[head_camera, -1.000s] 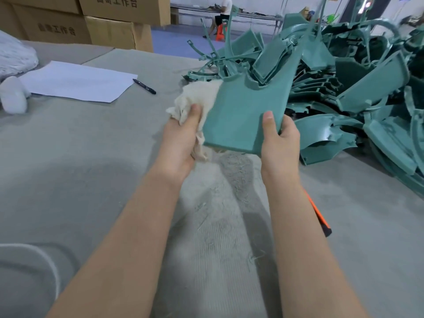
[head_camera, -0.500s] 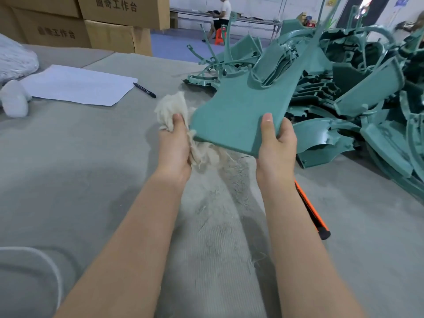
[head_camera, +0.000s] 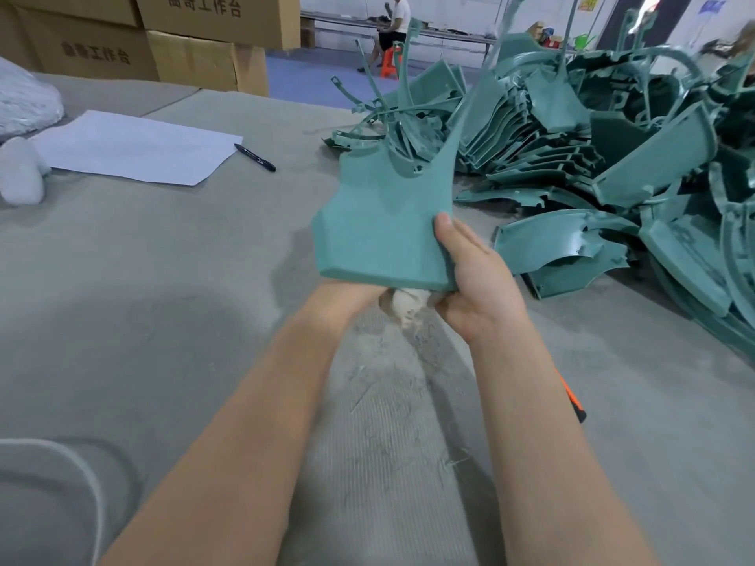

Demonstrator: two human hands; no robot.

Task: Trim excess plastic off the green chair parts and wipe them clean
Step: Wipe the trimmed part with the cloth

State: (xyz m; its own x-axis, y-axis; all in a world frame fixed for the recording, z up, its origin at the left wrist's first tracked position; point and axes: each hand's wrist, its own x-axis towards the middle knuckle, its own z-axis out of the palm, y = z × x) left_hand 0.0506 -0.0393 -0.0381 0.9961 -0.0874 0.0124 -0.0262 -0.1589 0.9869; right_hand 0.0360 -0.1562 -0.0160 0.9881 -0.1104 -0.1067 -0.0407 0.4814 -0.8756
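A flat green chair part [head_camera: 384, 226] is held up above the grey felt table [head_camera: 143, 279], its two long prongs pointing away from me. My right hand [head_camera: 474, 279] grips its lower right corner, thumb on the top face. My left hand [head_camera: 347, 298] is under the part's near edge, mostly hidden, and holds a cream cloth [head_camera: 406, 306] that bulges out below the edge between both hands. A big heap of green chair parts [head_camera: 592, 165] lies to the right.
An orange-handled tool [head_camera: 572, 396] lies on the table behind my right forearm. A white sheet of paper [head_camera: 135, 147] and a black pen [head_camera: 255, 157] lie at the left. Cardboard boxes [head_camera: 196, 42] stand behind. Plastic shavings litter the felt near me.
My left hand with the cloth has moved from the part's left edge to underneath its near edge. The part has turned more upright, and my right hand has shifted with it.
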